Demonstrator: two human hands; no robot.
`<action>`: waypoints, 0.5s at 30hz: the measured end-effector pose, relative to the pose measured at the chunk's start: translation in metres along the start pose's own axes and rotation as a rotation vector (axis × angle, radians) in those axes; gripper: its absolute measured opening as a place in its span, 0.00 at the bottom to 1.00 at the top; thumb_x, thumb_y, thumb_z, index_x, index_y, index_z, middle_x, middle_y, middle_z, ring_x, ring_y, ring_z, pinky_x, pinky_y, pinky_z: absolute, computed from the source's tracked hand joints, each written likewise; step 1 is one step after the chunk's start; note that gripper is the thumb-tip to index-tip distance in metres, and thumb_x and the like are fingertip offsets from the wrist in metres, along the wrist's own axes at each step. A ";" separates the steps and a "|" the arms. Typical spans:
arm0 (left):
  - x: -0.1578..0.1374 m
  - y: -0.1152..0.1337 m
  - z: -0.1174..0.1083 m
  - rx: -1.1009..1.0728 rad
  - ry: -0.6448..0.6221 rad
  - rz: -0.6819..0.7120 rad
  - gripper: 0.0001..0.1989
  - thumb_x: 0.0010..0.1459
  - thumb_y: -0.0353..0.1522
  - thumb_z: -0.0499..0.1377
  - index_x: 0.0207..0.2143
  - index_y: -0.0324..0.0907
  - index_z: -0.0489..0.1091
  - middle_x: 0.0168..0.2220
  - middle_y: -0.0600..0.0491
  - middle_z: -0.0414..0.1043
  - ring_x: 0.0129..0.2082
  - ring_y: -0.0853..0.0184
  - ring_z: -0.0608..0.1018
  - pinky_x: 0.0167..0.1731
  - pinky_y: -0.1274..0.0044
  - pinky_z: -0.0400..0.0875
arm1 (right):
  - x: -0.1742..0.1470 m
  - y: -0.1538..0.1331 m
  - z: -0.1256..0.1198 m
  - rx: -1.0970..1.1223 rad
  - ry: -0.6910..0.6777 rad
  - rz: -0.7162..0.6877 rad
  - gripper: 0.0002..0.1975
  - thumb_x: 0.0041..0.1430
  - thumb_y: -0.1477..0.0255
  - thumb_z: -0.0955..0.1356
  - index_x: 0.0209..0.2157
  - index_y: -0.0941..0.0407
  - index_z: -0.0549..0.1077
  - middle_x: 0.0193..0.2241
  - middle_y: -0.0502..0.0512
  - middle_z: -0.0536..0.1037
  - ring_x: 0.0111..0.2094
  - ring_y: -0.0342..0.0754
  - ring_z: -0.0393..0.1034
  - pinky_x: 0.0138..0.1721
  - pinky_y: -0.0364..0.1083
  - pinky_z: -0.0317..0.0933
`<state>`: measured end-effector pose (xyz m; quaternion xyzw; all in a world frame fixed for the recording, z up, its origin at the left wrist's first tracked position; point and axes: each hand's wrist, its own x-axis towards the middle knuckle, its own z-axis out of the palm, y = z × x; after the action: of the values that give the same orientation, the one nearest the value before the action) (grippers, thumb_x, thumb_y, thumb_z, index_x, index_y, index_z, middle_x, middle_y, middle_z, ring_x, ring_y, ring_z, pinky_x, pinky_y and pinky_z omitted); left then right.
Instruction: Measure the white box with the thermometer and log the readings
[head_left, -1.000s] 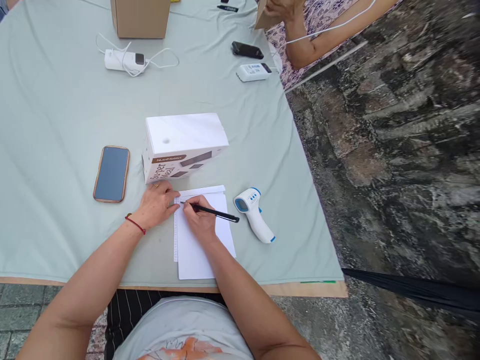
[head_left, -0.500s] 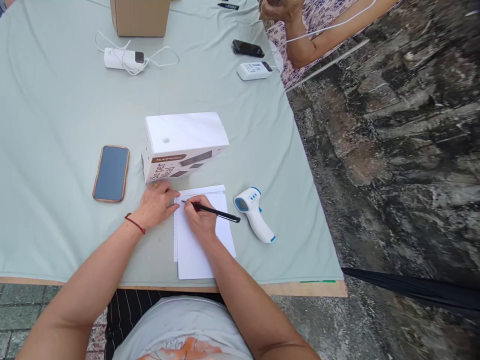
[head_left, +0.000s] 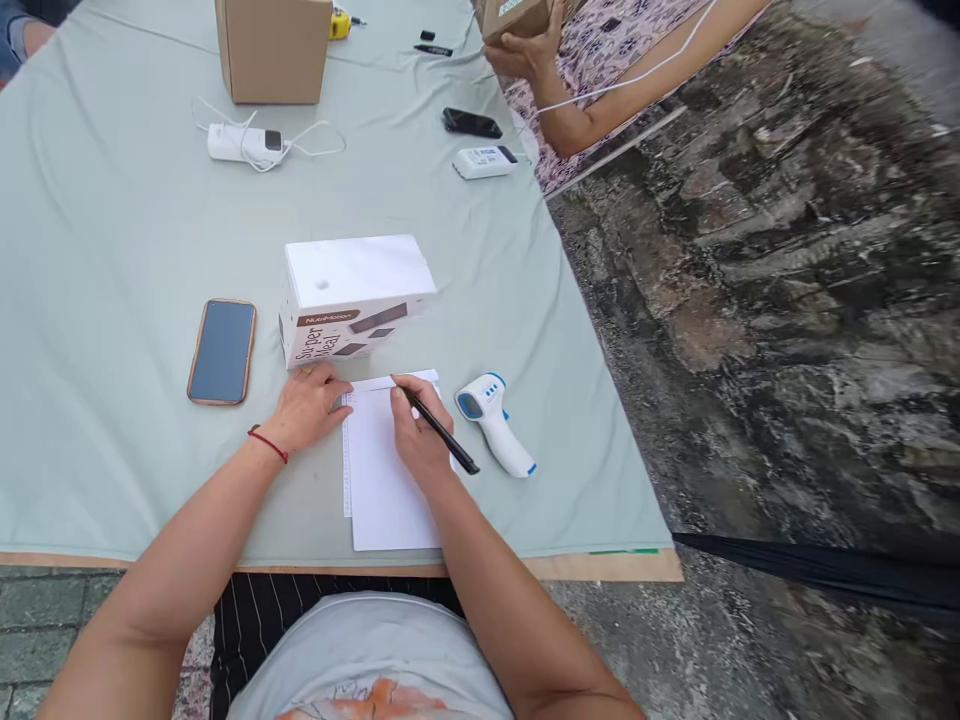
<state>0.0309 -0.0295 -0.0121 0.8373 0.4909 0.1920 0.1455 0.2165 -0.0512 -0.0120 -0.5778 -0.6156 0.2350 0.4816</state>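
Observation:
My right hand [head_left: 421,440] grips a black pen [head_left: 442,432], its tip at the upper part of a white sheet of paper [head_left: 379,490]. Beneath that sheet, a second paper with a printed or written grid [head_left: 347,470] shows along the left edge. My left hand [head_left: 309,405] lies with fingers spread at the papers' upper left corner, holding nothing. Just beyond its fingers stands a white box [head_left: 352,275] with brown lettering. A white and blue infrared thermometer [head_left: 499,425] lies right of the paper, near my right hand.
A phone [head_left: 222,352] lies left of my hands. Farther back are a white device with a cable [head_left: 244,145], a cardboard box [head_left: 274,50], a yellow tool [head_left: 340,24], a black phone [head_left: 472,122] and a white device [head_left: 484,162]. Another person's hand [head_left: 532,50] holds a brown box.
My right hand has moved right across the paper with the pen, which now tilts more steeply. My left hand stays put. The other person's brown box has come more into view.

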 end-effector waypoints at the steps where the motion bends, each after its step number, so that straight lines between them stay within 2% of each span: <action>1: 0.000 -0.001 0.000 -0.005 0.031 0.019 0.10 0.57 0.33 0.63 0.42 0.40 0.76 0.38 0.47 0.72 0.38 0.60 0.76 0.39 0.67 0.72 | 0.003 0.004 -0.006 -0.078 -0.009 -0.079 0.10 0.64 0.67 0.62 0.42 0.53 0.71 0.36 0.54 0.75 0.38 0.49 0.70 0.40 0.50 0.65; 4: 0.001 -0.002 -0.004 -0.069 0.241 0.093 0.06 0.60 0.29 0.57 0.38 0.40 0.73 0.35 0.50 0.71 0.33 0.65 0.74 0.33 0.72 0.72 | 0.008 0.023 -0.023 -0.346 -0.054 -0.231 0.14 0.63 0.73 0.59 0.47 0.54 0.71 0.38 0.59 0.75 0.41 0.53 0.69 0.44 0.53 0.64; 7: 0.002 -0.005 -0.012 -0.082 0.605 0.106 0.04 0.58 0.27 0.55 0.36 0.42 0.67 0.34 0.51 0.68 0.34 0.66 0.73 0.33 0.73 0.71 | 0.005 0.042 -0.032 -0.581 -0.137 -0.230 0.17 0.60 0.77 0.59 0.49 0.57 0.71 0.38 0.61 0.74 0.40 0.55 0.67 0.43 0.53 0.63; 9: 0.003 -0.012 -0.017 -0.065 0.822 0.042 0.08 0.55 0.28 0.57 0.39 0.43 0.64 0.36 0.51 0.66 0.39 0.63 0.73 0.36 0.71 0.71 | 0.000 0.050 -0.034 -0.669 -0.179 -0.208 0.18 0.60 0.77 0.60 0.50 0.58 0.71 0.37 0.62 0.74 0.39 0.56 0.66 0.42 0.53 0.62; 10: 0.003 -0.016 -0.018 -0.076 0.890 -0.003 0.13 0.53 0.30 0.59 0.42 0.43 0.63 0.38 0.49 0.66 0.42 0.61 0.72 0.38 0.69 0.71 | -0.003 0.052 -0.035 -0.686 -0.191 -0.201 0.18 0.60 0.77 0.60 0.50 0.58 0.71 0.36 0.62 0.74 0.39 0.56 0.66 0.41 0.52 0.62; 12: 0.005 -0.024 -0.019 -0.154 0.894 -0.096 0.25 0.50 0.33 0.62 0.50 0.42 0.59 0.48 0.44 0.64 0.50 0.57 0.69 0.44 0.65 0.71 | -0.007 0.055 -0.039 -0.676 -0.184 -0.201 0.20 0.60 0.77 0.60 0.52 0.57 0.71 0.36 0.61 0.74 0.39 0.55 0.66 0.42 0.52 0.61; 15: 0.008 -0.036 -0.017 -0.356 0.648 -0.236 0.42 0.49 0.36 0.64 0.63 0.42 0.48 0.63 0.38 0.51 0.63 0.51 0.60 0.58 0.58 0.63 | -0.006 0.059 -0.052 -0.677 -0.093 -0.142 0.21 0.59 0.74 0.62 0.53 0.56 0.70 0.43 0.63 0.73 0.45 0.57 0.66 0.46 0.54 0.60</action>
<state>-0.0005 -0.0045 -0.0115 0.6325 0.5635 0.5107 0.1470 0.2894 -0.0576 -0.0417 -0.6492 -0.7186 0.0093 0.2493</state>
